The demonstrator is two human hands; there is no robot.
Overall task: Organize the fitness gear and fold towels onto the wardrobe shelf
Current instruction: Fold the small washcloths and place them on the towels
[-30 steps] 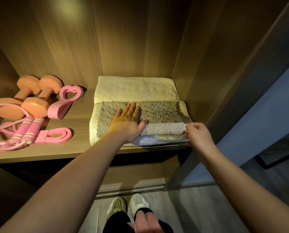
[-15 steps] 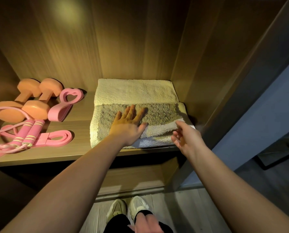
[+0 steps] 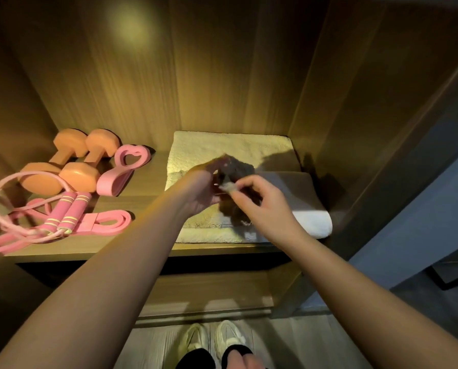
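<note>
As I read the wardrobe shelf (image 3: 142, 250) from its left end, a pink jump rope (image 3: 63, 218) lies coiled near the front edge with its two handles side by side. Behind it, two orange dumbbells (image 3: 65, 166) lie next to each other. Just right of the rope is a flat pink resistance band (image 3: 110, 222), and behind that a heart-shaped pink loop (image 3: 128, 162) lies beside the dumbbells. A cream towel (image 3: 222, 146) lies flat over the right half of the shelf. Above it, my view shows the left hand (image 3: 202, 187) with fingers curled round a bunched grey towel (image 3: 240, 166), lifted off the cream one. The right hand (image 3: 263, 202) pinches a pale corner of that same grey towel between thumb and fingertips, close to the left hand. Farther right, a folded white towel (image 3: 311, 217) rests on the cream towel, up against the wardrobe's side wall (image 3: 355, 129).
</note>
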